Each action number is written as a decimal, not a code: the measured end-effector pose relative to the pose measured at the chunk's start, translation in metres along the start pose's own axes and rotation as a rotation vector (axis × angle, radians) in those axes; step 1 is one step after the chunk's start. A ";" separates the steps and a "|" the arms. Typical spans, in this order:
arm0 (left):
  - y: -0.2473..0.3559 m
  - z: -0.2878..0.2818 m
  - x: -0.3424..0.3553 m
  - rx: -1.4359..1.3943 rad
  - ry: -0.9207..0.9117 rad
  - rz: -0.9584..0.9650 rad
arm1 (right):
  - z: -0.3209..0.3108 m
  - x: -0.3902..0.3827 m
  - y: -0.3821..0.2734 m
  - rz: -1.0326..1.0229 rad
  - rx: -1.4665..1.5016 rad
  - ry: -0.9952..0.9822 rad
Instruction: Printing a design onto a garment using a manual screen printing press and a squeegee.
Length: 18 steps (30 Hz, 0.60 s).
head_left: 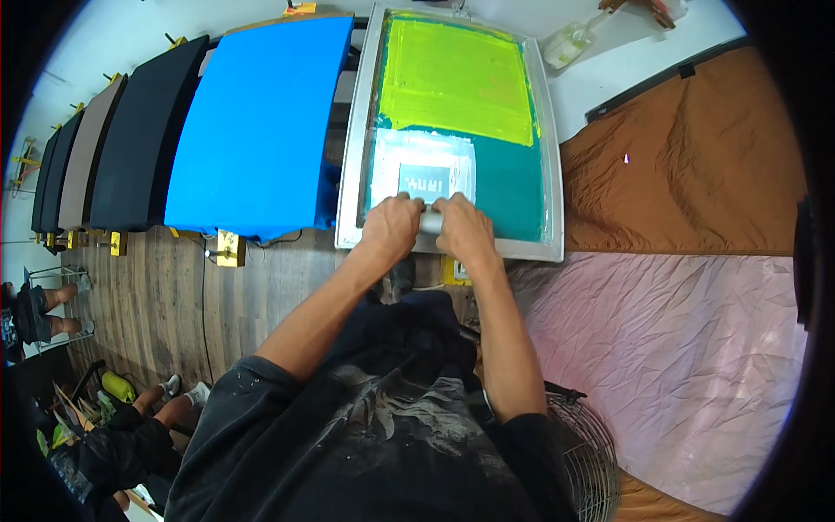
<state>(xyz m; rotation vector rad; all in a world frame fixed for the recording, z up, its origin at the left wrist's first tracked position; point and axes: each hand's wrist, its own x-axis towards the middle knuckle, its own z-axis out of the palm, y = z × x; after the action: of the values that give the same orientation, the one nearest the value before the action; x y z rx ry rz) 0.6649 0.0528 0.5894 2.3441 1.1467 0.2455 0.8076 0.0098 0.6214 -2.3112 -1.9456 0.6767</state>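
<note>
My left hand [393, 224] and my right hand [463, 228] are closed on a short squeegee [430, 222], side by side over the lower part of a metal-framed printing screen [551, 200]. Teal coating covers the mesh, with a broad lime-yellow patch [457, 70] on the upper part. Just beyond my fingers sits a pale taped rectangle [383, 161] with a small grey printed design in it. Under the screen's lower edge a yellow metal fitting [456, 271] shows.
A row of boards at left carries blue [257, 122], black and mauve fabric on yellow clamps. Brown [678, 174] and pink [678, 365] sheets cover the right side, above a wire fan guard [591, 444]. Other people's legs [174, 404] show lower left. A bottle [565, 43] stands beyond the screen.
</note>
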 end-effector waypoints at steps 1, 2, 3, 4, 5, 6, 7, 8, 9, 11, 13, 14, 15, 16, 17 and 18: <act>0.001 0.001 -0.003 0.016 0.016 0.014 | 0.003 -0.002 0.002 0.023 -0.019 -0.055; 0.003 0.002 -0.007 0.033 0.010 0.023 | 0.004 -0.009 0.004 0.006 -0.012 -0.031; 0.003 0.001 -0.008 0.038 -0.009 0.002 | 0.004 -0.016 0.002 -0.014 -0.003 -0.010; 0.003 0.001 -0.010 0.040 -0.031 -0.024 | 0.000 -0.028 -0.002 -0.014 -0.026 0.062; 0.001 -0.001 -0.008 0.028 -0.030 -0.031 | 0.000 -0.036 0.002 -0.016 -0.031 0.070; 0.001 -0.001 -0.007 0.025 -0.026 -0.028 | 0.000 -0.047 0.010 -0.012 0.076 0.195; -0.001 -0.001 -0.004 0.006 -0.024 -0.037 | 0.000 -0.058 0.017 -0.010 0.184 0.319; -0.003 -0.001 -0.001 -0.013 -0.023 -0.047 | 0.005 -0.072 0.026 0.052 0.262 0.380; -0.005 -0.001 0.002 -0.001 -0.019 -0.041 | 0.011 -0.086 0.036 0.118 0.335 0.442; -0.005 0.000 0.004 0.005 -0.020 -0.026 | 0.028 -0.110 0.058 0.360 0.410 0.348; -0.005 -0.005 0.005 0.038 -0.062 -0.024 | 0.051 -0.119 0.072 0.595 0.850 0.184; -0.008 -0.003 0.006 0.022 -0.056 -0.031 | 0.051 -0.120 0.066 0.745 1.126 0.046; -0.007 -0.004 0.007 0.010 -0.055 -0.022 | 0.052 -0.121 0.059 0.745 1.205 0.024; -0.006 -0.007 0.009 -0.001 -0.054 -0.013 | 0.056 -0.120 0.059 0.705 1.287 -0.027; -0.005 -0.008 0.008 -0.006 -0.062 -0.016 | 0.061 -0.118 0.060 0.662 1.369 -0.077; -0.006 -0.008 0.009 -0.011 -0.062 -0.015 | 0.064 -0.112 0.060 0.678 1.449 -0.120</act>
<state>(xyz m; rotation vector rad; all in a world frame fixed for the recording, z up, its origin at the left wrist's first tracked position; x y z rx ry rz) 0.6639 0.0660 0.5922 2.3157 1.1301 0.1716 0.8273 -0.1242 0.5787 -1.7285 -0.1752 1.5354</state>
